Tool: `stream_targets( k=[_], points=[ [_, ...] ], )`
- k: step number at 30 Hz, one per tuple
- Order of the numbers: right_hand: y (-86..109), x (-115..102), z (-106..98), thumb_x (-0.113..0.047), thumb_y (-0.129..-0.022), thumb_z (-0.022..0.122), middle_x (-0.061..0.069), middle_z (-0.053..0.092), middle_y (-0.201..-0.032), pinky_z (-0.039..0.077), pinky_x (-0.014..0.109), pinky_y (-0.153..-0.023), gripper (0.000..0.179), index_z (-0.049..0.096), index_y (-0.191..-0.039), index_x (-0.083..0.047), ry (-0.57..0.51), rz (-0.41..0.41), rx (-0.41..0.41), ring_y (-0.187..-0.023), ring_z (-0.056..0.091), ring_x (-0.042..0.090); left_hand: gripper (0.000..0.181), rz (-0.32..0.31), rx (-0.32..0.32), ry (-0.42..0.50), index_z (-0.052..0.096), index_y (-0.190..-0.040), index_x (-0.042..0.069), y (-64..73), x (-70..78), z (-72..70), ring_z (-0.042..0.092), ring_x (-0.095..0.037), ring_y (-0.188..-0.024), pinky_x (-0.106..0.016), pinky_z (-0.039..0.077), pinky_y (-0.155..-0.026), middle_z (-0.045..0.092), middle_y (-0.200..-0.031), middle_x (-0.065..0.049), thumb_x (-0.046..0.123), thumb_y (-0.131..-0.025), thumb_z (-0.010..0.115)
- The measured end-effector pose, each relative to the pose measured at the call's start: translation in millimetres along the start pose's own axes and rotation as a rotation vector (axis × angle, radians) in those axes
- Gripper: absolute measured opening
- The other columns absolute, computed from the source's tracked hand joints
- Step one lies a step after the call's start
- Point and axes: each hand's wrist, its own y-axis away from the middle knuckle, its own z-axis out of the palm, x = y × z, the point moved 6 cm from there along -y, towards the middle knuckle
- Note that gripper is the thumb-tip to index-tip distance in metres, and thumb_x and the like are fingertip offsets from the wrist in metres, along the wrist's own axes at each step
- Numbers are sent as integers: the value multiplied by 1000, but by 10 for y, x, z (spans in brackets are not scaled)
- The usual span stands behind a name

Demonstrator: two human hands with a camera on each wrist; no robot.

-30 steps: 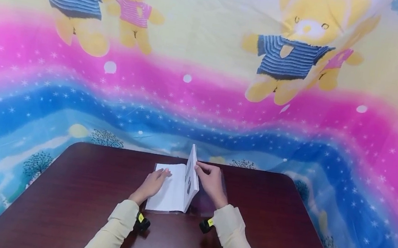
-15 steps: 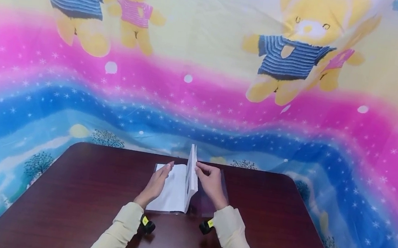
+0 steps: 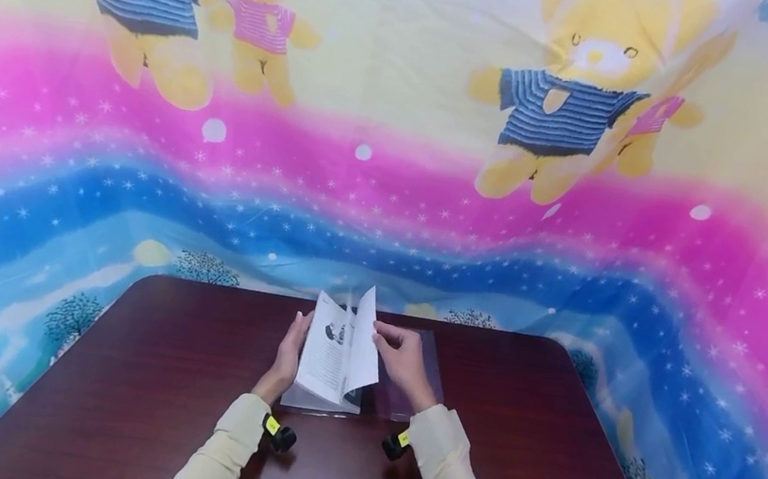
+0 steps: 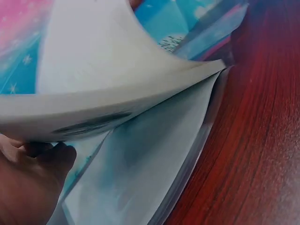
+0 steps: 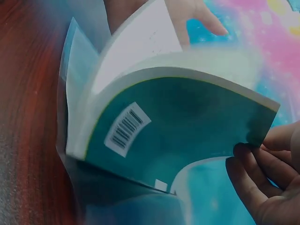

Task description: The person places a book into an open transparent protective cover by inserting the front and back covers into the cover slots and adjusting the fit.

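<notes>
A paperback book point(image 3: 329, 346) stands partly open on the table, its pages fanned upward between my hands. The right wrist view shows its teal back cover point(image 5: 154, 117) with a barcode, bent into a curve. My right hand point(image 3: 404, 360) pinches the outer edge of this cover and the pages against it. At the book's left side, my left hand point(image 3: 286, 356) lies along the turned pages, fingers extended; pages partly hide it. A clear plastic book cover point(image 3: 410, 372) lies under the book and spreads out to the right.
The book rests near the far edge of a dark reddish wooden table point(image 3: 193, 360). Behind the table hangs a cloth point(image 3: 392, 176) printed with bears and snowflakes. A small black device with a yellow label point(image 3: 278, 434) is strapped at each wrist.
Pages that stood as one upright block in my right hand have fanned out, some now leaning left against my left hand. The left hand has moved slightly left, off the flat page.
</notes>
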Motion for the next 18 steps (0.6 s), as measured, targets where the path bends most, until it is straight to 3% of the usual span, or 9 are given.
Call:
stream_targets(
  k=[6,11,18],
  points=[
    [0,42,27,-7,-100,63,18,68,-130,59,41,-92,30,69,-130,-1,6,4,11,-115,68,30,79,-2,16,119,6,-159,-9,-28,-11,-45,3,-40,-157,-54,4,-127,4,-167,-29,52,-109,13],
    [3,73,44,-7,-101,62,18,68,-130,60,40,-90,31,68,-131,-2,10,10,6,-113,69,30,80,-7,47,134,9,-157,-13,-12,-18,-74,3,-42,-156,-55,4,-126,7,-166,-31,51,-109,15],
    [26,111,0,-7,-101,62,18,68,-130,59,42,-92,30,68,-130,0,17,-11,21,-116,68,31,68,-50,96,85,23,-156,-11,8,-84,-144,15,-43,-154,-55,15,-126,19,-165,-30,40,-111,27]
  ],
)
